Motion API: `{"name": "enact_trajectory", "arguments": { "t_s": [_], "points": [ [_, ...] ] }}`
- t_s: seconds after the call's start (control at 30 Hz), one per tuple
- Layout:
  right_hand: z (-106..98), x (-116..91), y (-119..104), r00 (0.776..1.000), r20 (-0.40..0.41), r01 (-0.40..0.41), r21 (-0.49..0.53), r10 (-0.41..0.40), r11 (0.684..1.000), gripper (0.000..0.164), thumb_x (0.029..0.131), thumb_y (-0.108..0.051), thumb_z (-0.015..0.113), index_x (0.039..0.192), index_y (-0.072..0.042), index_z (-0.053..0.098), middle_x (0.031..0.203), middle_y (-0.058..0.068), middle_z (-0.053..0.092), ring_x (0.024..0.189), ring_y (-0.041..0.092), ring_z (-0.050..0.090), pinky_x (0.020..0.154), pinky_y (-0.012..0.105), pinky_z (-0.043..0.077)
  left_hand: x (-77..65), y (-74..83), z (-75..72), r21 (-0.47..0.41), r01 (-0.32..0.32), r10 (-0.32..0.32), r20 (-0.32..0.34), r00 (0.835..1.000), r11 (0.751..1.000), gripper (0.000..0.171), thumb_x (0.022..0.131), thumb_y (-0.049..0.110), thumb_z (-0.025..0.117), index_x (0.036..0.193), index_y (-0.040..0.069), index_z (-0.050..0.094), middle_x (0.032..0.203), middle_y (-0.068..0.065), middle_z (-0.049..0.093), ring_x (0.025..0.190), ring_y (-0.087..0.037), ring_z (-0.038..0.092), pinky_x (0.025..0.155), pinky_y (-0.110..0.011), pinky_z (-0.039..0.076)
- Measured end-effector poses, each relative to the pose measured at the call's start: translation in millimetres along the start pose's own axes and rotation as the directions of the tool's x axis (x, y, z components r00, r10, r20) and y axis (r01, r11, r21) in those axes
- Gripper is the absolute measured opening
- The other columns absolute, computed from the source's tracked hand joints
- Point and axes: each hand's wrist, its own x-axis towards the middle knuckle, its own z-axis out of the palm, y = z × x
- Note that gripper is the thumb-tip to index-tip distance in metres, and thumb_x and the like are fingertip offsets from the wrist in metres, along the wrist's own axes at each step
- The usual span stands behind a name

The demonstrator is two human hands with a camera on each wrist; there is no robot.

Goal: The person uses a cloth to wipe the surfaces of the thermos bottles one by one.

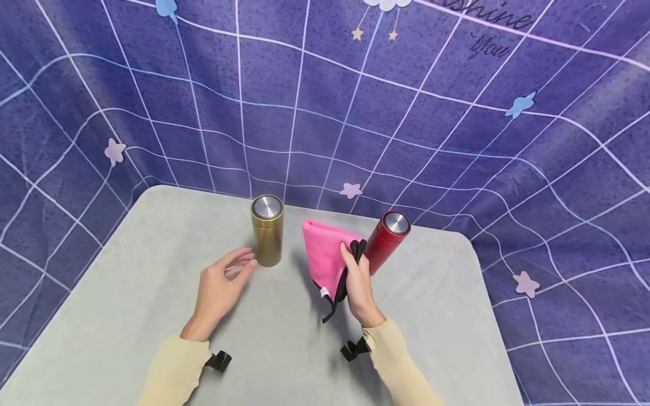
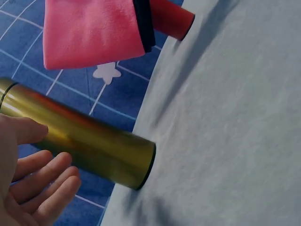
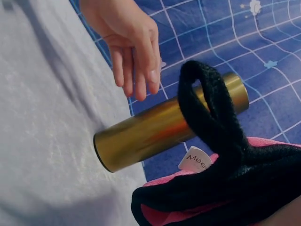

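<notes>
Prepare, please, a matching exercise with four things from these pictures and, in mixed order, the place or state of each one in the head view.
1. gold flask
2. red flask
3. pink cloth
4. left hand

A. gripped by the right hand
B. standing, right of the pink cloth
C. holding nothing, close to a flask
D. standing, left of the pink cloth

Pairs: 1-D, 2-B, 3-A, 4-C

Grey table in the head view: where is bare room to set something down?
Bare patches on the table: left of the gold flask and left grip; right of the red flask; and at the front, between the two sleeves. Crowded: between the flasks, where the right grip holds the pink cloth.
</notes>
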Motion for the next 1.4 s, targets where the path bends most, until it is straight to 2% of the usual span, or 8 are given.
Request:
{"name": "enact_trajectory", "arguments": {
  "t_s": [0.1,0.3,0.5,0.63,0.77,0.9,1.17,1.4],
  "points": [
    [4.1,5.9,1.1,1.000,0.007,0.001,-0.008,-0.001,1.000,0.025,0.110,-0.027,0.058,0.107,-0.003,0.065,0.098,0.003,0.060,0.099,0.019,0.055,0.099,0.030,0.042,5.0,-0.7,-3.8,-0.035,0.000,0.000,-0.015,1.000,0.999,0.033,0.100,0.019,0.080,0.131,0.009,0.075,0.118,-0.008,0.080,0.103,-0.012,0.077,0.091,-0.014,0.059],
    [10.2,15.9,-1.4,0.999,0.031,0.022,-0.015,-0.021,1.000,0.030,0.111,-0.029,0.056,0.108,0.000,0.066,0.097,0.003,0.060,0.097,0.018,0.054,0.095,0.029,0.043,18.9,0.5,-11.7,-0.097,0.002,-0.003,-0.015,1.000,0.995,0.043,0.098,0.016,0.081,0.139,0.009,0.070,0.128,-0.012,0.076,0.113,-0.025,0.075,0.100,-0.029,0.060],
    [14.7,23.6,-4.6,0.999,0.043,0.026,-0.048,-0.024,0.998,0.031,0.111,-0.031,0.056,0.106,-0.002,0.066,0.094,0.003,0.058,0.094,0.018,0.055,0.093,0.029,0.044,42.0,2.4,-25.1,-0.125,-0.040,0.048,0.056,0.997,0.991,0.057,0.097,0.017,0.083,0.150,0.014,0.063,0.142,-0.011,0.070,0.128,-0.026,0.068,0.106,-0.028,0.056],
    [16.9,27.2,-6.7,0.998,0.050,0.036,-0.059,-0.033,0.998,0.032,0.111,-0.029,0.055,0.109,0.001,0.066,0.096,0.004,0.059,0.096,0.019,0.055,0.096,0.031,0.043,61.9,11.1,-32.9,-0.144,-0.083,0.104,0.141,0.984,0.986,0.067,0.096,0.015,0.084,0.157,0.024,0.056,0.152,-0.006,0.063,0.138,-0.025,0.060,0.110,-0.027,0.053],
    [16.7,31.6,-7.7,0.998,0.042,0.054,-0.070,-0.051,0.996,0.032,0.111,-0.028,0.056,0.112,0.003,0.067,0.098,0.003,0.060,0.098,0.018,0.055,0.099,0.031,0.043,84.3,19.3,-37.2,-0.175,-0.150,0.190,0.243,0.951,0.973,0.077,0.096,0.008,0.082,0.162,0.029,0.048,0.160,-0.005,0.055,0.146,-0.024,0.053,0.114,-0.030,0.051],
    [15.3,35.4,-8.7,0.998,0.038,0.062,-0.076,-0.059,0.995,0.031,0.111,-0.028,0.057,0.112,0.002,0.067,0.099,0.002,0.060,0.101,0.017,0.055,0.103,0.032,0.042,105.6,25.9,-40.2,-0.211,-0.191,0.258,0.362,0.896,0.959,0.081,0.096,0.003,0.079,0.166,0.023,0.042,0.165,-0.006,0.050,0.151,-0.019,0.048,0.118,-0.035,0.048],
    [15.3,36.4,-9.1,0.998,0.041,0.041,-0.068,-0.038,0.997,0.029,0.110,-0.028,0.057,0.112,0.000,0.068,0.099,0.002,0.061,0.105,0.018,0.056,0.107,0.035,0.041,132.2,32.3,-47.9,-0.170,-0.114,0.192,0.580,0.791,0.979,0.081,0.099,0.014,0.078,0.168,0.029,0.039,0.169,0.004,0.044,0.150,-0.019,0.048,0.122,-0.044,0.045],
    [11.8,36.8,-7.2,0.999,0.024,0.046,-0.081,-0.044,0.996,0.034,0.110,-0.029,0.057,0.113,0.003,0.067,0.102,0.005,0.062,0.106,0.019,0.056,0.108,0.036,0.040,141.3,40.3,-43.4,-0.160,-0.110,0.189,0.652,0.734,0.981,0.078,0.099,0.019,0.079,0.166,0.034,0.041,0.166,0.009,0.047,0.152,-0.016,0.045,0.121,-0.044,0.046]
  ]
}}
